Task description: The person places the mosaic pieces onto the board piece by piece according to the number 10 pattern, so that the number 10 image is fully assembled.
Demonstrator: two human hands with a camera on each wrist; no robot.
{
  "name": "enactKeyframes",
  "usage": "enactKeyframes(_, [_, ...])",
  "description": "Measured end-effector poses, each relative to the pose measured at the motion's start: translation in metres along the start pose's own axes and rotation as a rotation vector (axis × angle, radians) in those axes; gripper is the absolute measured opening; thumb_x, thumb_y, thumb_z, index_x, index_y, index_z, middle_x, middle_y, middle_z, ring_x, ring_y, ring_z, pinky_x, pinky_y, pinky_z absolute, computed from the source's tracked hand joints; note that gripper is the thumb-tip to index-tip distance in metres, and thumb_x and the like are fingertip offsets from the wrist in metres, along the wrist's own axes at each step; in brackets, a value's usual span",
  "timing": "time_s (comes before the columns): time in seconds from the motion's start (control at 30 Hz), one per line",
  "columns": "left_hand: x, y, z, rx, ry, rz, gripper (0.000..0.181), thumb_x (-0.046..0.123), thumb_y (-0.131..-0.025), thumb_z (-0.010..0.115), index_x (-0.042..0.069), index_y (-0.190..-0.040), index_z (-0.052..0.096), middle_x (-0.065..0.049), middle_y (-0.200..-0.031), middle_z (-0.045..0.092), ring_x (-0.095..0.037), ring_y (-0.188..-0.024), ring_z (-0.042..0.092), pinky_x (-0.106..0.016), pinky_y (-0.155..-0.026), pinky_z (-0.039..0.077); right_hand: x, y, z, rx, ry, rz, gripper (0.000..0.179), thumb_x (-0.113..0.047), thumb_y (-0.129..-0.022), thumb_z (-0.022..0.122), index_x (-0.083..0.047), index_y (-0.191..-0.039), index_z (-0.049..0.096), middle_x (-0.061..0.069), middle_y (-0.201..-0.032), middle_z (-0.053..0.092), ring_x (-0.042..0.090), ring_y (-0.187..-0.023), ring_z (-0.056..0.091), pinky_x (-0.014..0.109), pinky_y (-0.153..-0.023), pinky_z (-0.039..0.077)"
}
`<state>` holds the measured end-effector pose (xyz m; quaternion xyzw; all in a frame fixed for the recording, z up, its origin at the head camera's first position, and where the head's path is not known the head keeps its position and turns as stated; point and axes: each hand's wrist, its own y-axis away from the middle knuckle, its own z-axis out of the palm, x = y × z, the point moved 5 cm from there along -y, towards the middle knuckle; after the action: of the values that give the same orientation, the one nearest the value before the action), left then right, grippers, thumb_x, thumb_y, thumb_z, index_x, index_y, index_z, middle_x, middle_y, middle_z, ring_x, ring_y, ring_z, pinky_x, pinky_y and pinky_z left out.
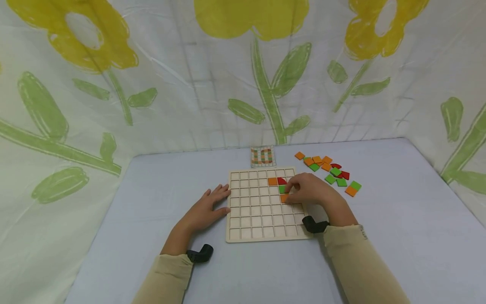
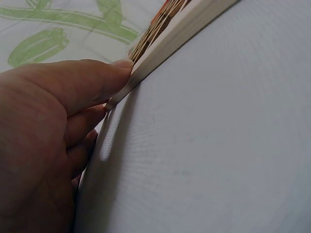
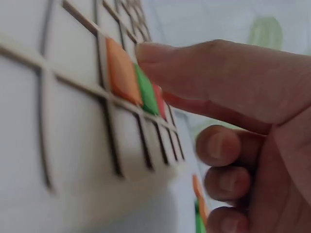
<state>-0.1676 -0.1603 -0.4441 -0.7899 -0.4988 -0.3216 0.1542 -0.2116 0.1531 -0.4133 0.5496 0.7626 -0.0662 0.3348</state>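
A pale wooden grid board (image 1: 254, 241) lies flat on the table. In its upper right cells sit an orange tile (image 1: 272, 181), a red rounded tile (image 1: 281, 180), a green tile (image 1: 282, 189) and a second orange tile (image 3: 124, 73). My right hand (image 1: 311, 190) is over these tiles, its thumb straight at the lower orange and green ones and its index finger bent near the red one. The other fingers curl back toward the palm. At the board's left edge rests my left hand (image 1: 205, 213), fingers spread, fingertips and thumb (image 2: 119, 73) touching the rim.
Loose orange, green and red tiles (image 1: 330, 179) are scattered right of the board's top corner, some overlapping. Behind the board lies a small card (image 1: 263, 157) printed with a coloured grid pattern. A white curtain (image 1: 163, 105) with yellow flowers hangs behind the table.
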Motion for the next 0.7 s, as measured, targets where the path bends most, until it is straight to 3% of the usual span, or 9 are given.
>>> enactKeyframes(0.1, [0.000,0.000,0.000,0.001,-0.003,0.002,0.062,0.032,-0.096,0.064,0.013,-0.150,0.042,0.003,-0.161,0.029,-0.019,-0.152,0.018,-0.044,-0.126,0.006,0.017,0.003,-0.015,0.113,-0.016,0.055,0.026,-0.037,-0.083,0.077,-0.019,-0.102,0.072,0.003,-0.084,0.054,0.021,-0.080,0.049,0.030,-0.062,0.041])
enactKeyframes(0.27, [0.000,0.001,0.000,0.001,-0.009,0.002,0.062,0.031,-0.096,0.064,0.012,-0.150,0.042,0.003,-0.161,0.029,-0.018,-0.152,0.018,-0.043,-0.126,0.005,0.056,0.015,-0.044,0.377,-0.045,0.156,0.039,-0.036,-0.089,0.072,-0.009,-0.118,0.069,0.008,-0.086,0.048,0.024,-0.081,0.045,0.031,-0.062,0.036])
enactKeyframes(0.37, [0.000,0.001,0.001,0.001,-0.011,0.003,0.062,0.030,-0.096,0.064,0.011,-0.150,0.042,0.002,-0.161,0.029,-0.019,-0.152,0.018,-0.044,-0.126,0.005,0.079,0.026,-0.053,0.476,-0.086,0.217,0.044,-0.036,-0.091,0.070,-0.007,-0.124,0.066,0.010,-0.088,0.049,0.025,-0.081,0.045,0.031,-0.062,0.037])
enactKeyframes(0.53, [0.001,0.000,0.000,0.004,-0.017,-0.001,0.061,0.030,-0.096,0.064,0.011,-0.150,0.042,0.002,-0.161,0.029,-0.020,-0.152,0.018,-0.044,-0.126,0.005,0.105,0.036,-0.058,0.496,-0.125,0.323,0.049,-0.042,-0.091,0.067,-0.007,-0.127,0.064,0.012,-0.096,0.052,0.026,-0.078,0.049,0.029,-0.056,0.043])
enactKeyframes(0.7, [0.001,0.000,0.000,0.003,-0.016,-0.012,0.062,0.031,-0.096,0.064,0.011,-0.150,0.042,0.003,-0.161,0.028,-0.018,-0.152,0.018,-0.042,-0.127,0.005,0.117,0.036,-0.057,0.466,-0.146,0.396,0.058,-0.046,-0.091,0.066,-0.006,-0.131,0.061,0.017,-0.107,0.055,0.029,-0.088,0.050,0.028,-0.059,0.045])
